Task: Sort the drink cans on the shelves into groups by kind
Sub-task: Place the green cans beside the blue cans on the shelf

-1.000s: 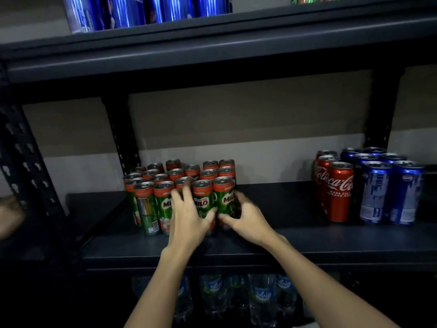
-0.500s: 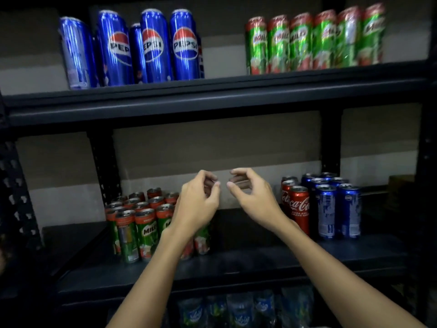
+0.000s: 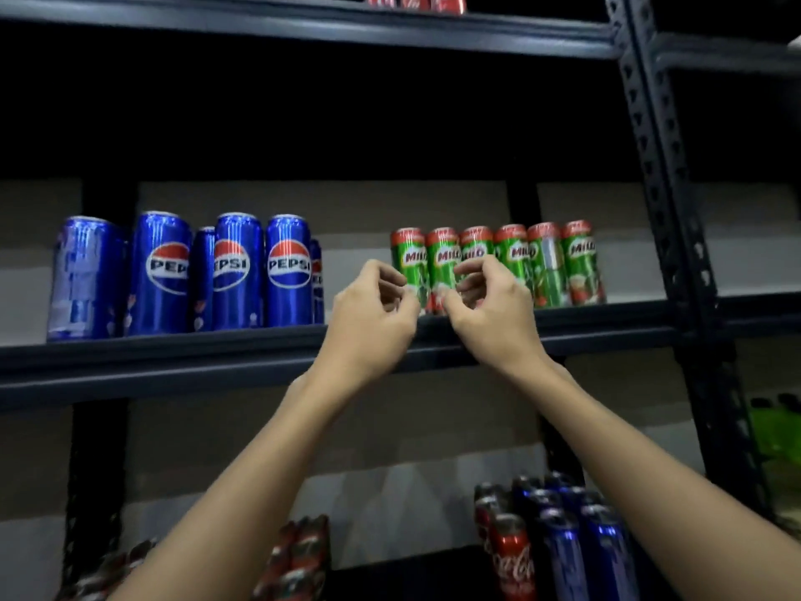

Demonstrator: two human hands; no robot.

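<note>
On the middle shelf [image 3: 173, 353] a group of tall blue Pepsi cans [image 3: 234, 271] stands at the left. A row of green Milo cans [image 3: 546, 262] stands at the right. My left hand [image 3: 372, 323] and my right hand [image 3: 494, 314] are raised side by side in front of the leftmost Milo cans. The fingers of both are loosely curled and hold nothing. Whether the fingertips touch the cans I cannot tell. On the shelf below, more Milo cans [image 3: 299, 557] show at the lower left, and a red Coca-Cola can [image 3: 513, 557] stands next to blue cans [image 3: 581, 544].
Red cans [image 3: 416, 1] peek over the top shelf edge. A dark perforated upright post [image 3: 667, 167] runs down the right side. A gap separates the Pepsi group from the Milo row. Something green [image 3: 776, 453] lies beyond the post at the right.
Both hands have left the Milo cans on the lower shelf and risen to the Milo row on the shelf above. The view has tilted upward with them.
</note>
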